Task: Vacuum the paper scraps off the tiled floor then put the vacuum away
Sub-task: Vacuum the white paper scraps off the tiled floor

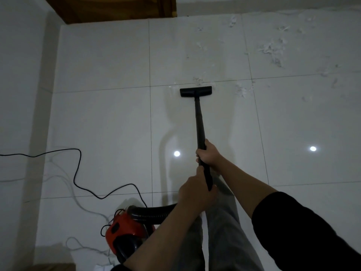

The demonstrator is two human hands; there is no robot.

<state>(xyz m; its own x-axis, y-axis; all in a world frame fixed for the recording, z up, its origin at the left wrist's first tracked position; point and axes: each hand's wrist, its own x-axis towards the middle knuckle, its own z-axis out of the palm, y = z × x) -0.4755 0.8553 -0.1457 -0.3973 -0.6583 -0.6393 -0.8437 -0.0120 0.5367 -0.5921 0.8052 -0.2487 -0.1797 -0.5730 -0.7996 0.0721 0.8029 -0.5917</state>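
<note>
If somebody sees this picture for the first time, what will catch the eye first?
Probably the black vacuum wand at the centre, gripped by the right hand above the left hand, its floor head touching paper scraps scattered toward the upper right. Next, the red vacuum body at the lower left.

Dim, soft picture; lamp glare on tiles (pixel 109 61)

Dim room with a glossy floor (pixel 101 122) of large pale tiles and thin dark grout lines. Two round lamp reflections (pixel 177 153) shine on the tiles at 6 and 4 o'clock. A pale wall (pixel 21 75) runs along 9 o'clock. At 12 o'clock stands brown wood (pixel 117 8), possibly a door.
</note>
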